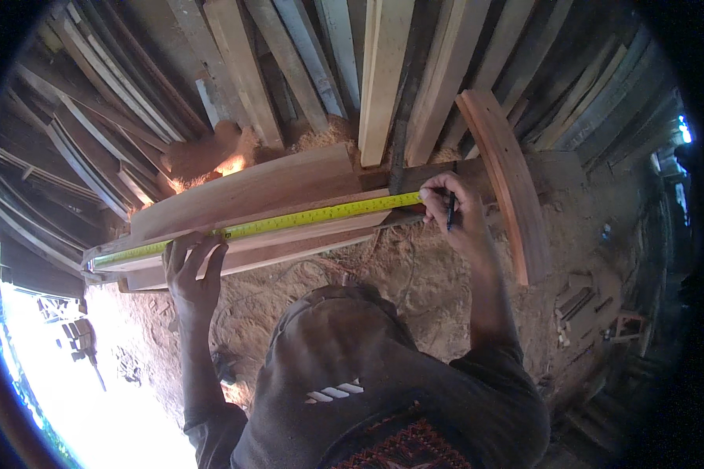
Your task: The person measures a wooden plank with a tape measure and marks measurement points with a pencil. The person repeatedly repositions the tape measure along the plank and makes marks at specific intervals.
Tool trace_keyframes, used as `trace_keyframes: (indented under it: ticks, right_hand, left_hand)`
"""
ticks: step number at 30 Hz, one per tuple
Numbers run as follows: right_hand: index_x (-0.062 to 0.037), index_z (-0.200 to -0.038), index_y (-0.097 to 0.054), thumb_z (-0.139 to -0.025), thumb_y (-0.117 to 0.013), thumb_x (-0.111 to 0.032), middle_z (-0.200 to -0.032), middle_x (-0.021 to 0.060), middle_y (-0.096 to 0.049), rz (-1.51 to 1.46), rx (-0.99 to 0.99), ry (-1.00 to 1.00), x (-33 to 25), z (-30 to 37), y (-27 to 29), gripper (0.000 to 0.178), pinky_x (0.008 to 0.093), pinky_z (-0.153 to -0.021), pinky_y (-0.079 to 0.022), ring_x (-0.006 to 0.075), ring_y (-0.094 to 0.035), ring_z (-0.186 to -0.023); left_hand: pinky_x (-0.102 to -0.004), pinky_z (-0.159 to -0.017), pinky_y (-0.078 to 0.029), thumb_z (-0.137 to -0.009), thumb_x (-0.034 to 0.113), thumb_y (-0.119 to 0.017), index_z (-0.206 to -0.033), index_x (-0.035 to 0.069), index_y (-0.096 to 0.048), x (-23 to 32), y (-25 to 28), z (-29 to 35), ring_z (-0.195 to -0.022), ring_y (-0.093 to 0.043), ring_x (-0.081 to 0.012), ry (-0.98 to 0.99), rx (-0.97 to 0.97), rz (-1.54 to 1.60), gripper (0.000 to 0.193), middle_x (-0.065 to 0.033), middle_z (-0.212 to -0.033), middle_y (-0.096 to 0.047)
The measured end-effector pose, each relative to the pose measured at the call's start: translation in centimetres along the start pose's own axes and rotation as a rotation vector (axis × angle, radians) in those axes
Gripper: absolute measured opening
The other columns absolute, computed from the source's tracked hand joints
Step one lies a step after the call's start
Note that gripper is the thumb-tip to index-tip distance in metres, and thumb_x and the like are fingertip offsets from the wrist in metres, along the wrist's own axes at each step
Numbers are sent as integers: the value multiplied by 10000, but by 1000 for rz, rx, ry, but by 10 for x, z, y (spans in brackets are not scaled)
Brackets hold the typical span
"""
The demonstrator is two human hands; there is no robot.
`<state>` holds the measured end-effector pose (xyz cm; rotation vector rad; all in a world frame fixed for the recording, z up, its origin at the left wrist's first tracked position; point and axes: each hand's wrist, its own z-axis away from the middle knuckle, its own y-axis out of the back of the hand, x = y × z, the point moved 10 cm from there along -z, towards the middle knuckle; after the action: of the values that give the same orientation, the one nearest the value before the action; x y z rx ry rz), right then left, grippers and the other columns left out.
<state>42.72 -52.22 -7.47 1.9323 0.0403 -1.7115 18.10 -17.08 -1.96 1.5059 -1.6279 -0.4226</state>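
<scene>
A yellow measuring tape (321, 213) is stretched lengthwise along a stack of reddish-brown boards (250, 189). My left hand (193, 270) grips the tape near the boards' left part, its fingers bent over the blade. At the tape's right end, my right hand (455, 209) pinches the blade between thumb and fingers. A slim dark pen (450, 211) also sits in that hand, pointing down. Whatever the right palm encloses is hidden. The far left stretch of tape lies over the boards' narrow end.
A thick curved timber (512, 187) stands to the right of my right hand. Long planks (387, 78) lean side by side along the far side. Sawdust (321, 139) is heaped behind the boards, and sandy ground (414, 273) lies nearer me. Small offcuts (575, 305) are at right.
</scene>
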Motion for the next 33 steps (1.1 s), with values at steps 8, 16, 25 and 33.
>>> trace_keyframes:
  ticks: [8, 16, 25, 33]
  right_hand:
    - [-35, -1130, -690, -1033, -693, -165, -906, 114, -736, 243, -16, 246, -45, -3, -4, 162, 370, -736, -578, 199, -718, -768]
    - [-5, -1102, -723, -1045, -688, -160, -918, 124, -740, 341, -230, 272, -65, -5, -37, 169, 340, -763, -550, 174, -731, -856]
    - [43, -1104, -712, -1056, -674, -181, -933, 132, -731, 118, -326, 294, -49, -14, -45, 232, 346, -752, -546, 167, -693, -845]
    - [22, -1118, -731, -1063, -667, -173, -846, 37, -658, 124, -330, 164, -38, -16, -38, 212, 282, -670, -470, 92, -589, -753]
  left_hand:
    - [-433, -901, -498, -815, 41, -870, -1007, 93, -814, -3, -1, 0, -1029, -648, -290, -21, 2, -1, 207, -62, -1037, -696]
    - [-439, -904, -498, -802, 25, -871, -981, 81, -803, -5, 1, 1, -1043, -642, -295, -28, -10, 16, 199, -68, -1031, -691]
    - [-435, -928, -491, -805, 29, -867, -999, 88, -806, -6, 1, 2, -1054, -644, -298, 0, 13, 21, 212, -75, -1055, -694]
    - [-442, -916, -495, -802, 40, -867, -996, 86, -808, 2, -4, 1, -1055, -647, -299, -21, -1, 47, 207, -70, -1061, -700]
